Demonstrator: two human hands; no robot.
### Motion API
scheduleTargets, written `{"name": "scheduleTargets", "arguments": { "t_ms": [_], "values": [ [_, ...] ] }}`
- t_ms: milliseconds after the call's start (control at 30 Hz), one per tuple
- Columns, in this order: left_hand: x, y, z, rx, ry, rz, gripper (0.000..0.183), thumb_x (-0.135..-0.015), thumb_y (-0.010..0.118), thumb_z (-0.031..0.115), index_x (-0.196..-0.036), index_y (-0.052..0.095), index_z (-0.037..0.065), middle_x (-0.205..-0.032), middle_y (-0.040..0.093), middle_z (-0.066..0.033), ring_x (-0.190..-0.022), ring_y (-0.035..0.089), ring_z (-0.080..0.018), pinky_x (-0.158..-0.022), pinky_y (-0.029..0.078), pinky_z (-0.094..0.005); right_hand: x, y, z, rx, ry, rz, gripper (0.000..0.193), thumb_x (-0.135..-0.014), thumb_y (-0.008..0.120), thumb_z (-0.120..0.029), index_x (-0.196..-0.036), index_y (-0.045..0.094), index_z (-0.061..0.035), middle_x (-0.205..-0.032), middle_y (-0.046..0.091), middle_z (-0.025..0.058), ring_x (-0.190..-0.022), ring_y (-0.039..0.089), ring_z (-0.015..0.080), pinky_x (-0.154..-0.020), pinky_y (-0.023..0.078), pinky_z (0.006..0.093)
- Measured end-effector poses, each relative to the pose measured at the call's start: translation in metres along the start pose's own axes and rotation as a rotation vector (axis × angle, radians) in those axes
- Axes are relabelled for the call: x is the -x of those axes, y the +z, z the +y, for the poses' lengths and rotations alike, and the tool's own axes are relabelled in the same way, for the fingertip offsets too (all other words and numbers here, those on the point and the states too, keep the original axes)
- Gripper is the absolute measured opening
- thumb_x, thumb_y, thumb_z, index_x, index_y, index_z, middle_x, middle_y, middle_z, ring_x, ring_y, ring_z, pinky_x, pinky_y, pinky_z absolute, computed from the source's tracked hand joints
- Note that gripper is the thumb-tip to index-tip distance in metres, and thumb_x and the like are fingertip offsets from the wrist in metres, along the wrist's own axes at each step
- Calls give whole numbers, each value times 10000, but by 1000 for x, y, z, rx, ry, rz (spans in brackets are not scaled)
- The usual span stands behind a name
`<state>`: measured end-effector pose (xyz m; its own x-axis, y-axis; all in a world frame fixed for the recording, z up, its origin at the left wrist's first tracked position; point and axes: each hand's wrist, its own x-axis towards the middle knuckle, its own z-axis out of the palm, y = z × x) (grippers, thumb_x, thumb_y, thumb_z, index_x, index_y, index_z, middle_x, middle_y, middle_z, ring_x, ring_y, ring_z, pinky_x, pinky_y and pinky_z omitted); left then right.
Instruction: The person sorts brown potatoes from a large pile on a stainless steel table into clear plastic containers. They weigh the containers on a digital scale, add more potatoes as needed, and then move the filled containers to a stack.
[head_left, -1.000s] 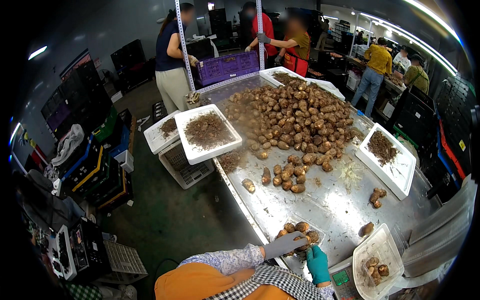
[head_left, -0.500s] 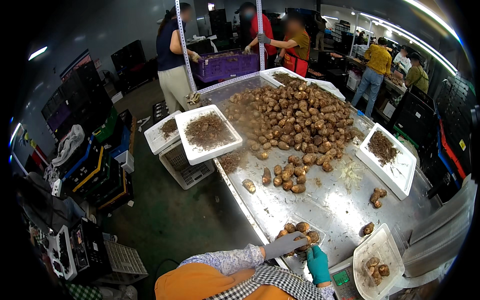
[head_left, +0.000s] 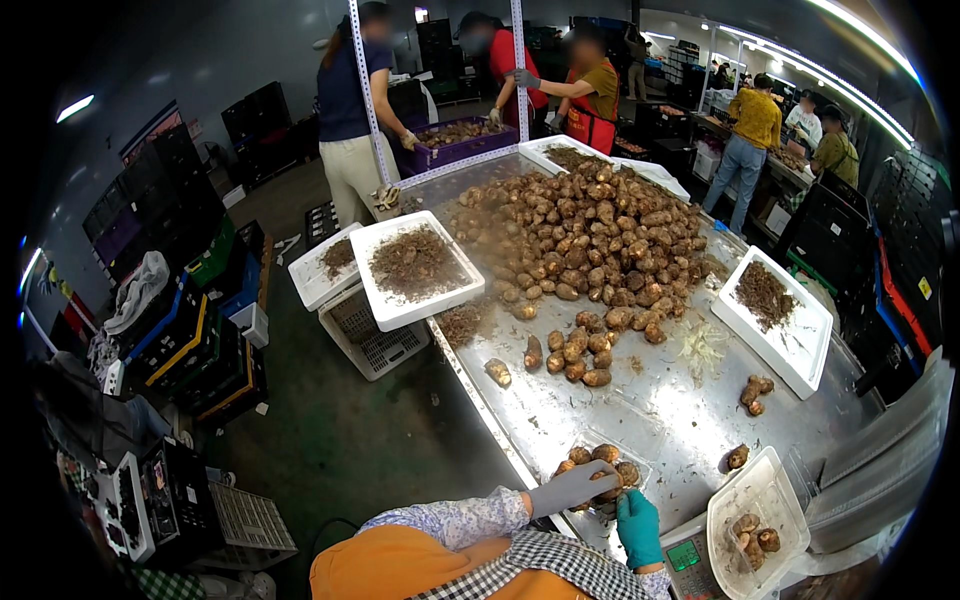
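Note:
My left hand point(head_left: 572, 490), in a grey glove, rests over a small heap of brown taro corms point(head_left: 605, 456) at the table's near edge. Its fingers curl round a corm at the front of the heap. The corms sit in a clear plastic tray point(head_left: 646, 463), most of which they cover. Close beside it on the right is my right hand point(head_left: 638, 530), in a teal glove, with its fingers bent in against the same heap. Whatever lies within those fingers is hidden. Right of this hand, a white tub point(head_left: 735, 500) with several corms stands on a digital scale point(head_left: 686, 560).
A large taro pile point(head_left: 600, 230) covers the metal table's point(head_left: 500, 420) far part. White trays of brown scraps stand left point(head_left: 420, 270) and right point(head_left: 790, 340). Clear plastic packaging point(head_left: 880, 470) is stacked at right. Co-workers handle a purple crate point(head_left: 465, 150) beyond.
My hands stay at the taro heap with barely any shift. In the background, two co-workers bend forward and the purple crate has tipped, so its contents show more.

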<state>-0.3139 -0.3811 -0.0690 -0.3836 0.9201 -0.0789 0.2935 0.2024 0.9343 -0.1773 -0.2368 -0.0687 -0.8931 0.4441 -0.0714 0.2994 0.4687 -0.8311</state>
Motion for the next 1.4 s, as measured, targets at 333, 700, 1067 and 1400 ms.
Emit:
{"name": "scheduleTargets", "arguments": {
  "t_ms": [333,700,1067,1400],
  "values": [
    [-6,12,-17,168,-123,65,295,-1000,431,146,-1263,563,123,-1276,520,-79,-838,598,-163,-692,499,-238,-3,7,16,-35,24,-1,208,-955,550,-216,-950,626,-23,-774,664,193,-674,656,348,-586,492,427],
    [-1,9,-17,-115,89,52,343,-991,425,121,-1313,543,125,-1274,509,-95,-767,583,-143,-660,484,-230,-2,9,25,-42,15,-6,210,-950,551,-209,-955,630,-14,-787,664,200,-693,657,357,-603,498,426],
    [0,8,-14,-119,113,49,319,-1002,419,140,-1290,556,127,-1265,511,-82,-731,563,-124,-626,466,-225,-2,8,25,-34,28,-22,196,-960,542,-190,-945,624,-12,-750,672,163,-634,662,272,-578,505,378],
    [-1,5,-14,-190,121,-6,295,-986,439,105,-1271,512,100,-1260,478,-119,-939,543,-216,-777,458,-279,-1,1,4,-176,109,-66,194,-970,541,-182,-960,622,-6,-724,679,125,-625,665,201,-563,506,348]
  ]
}}
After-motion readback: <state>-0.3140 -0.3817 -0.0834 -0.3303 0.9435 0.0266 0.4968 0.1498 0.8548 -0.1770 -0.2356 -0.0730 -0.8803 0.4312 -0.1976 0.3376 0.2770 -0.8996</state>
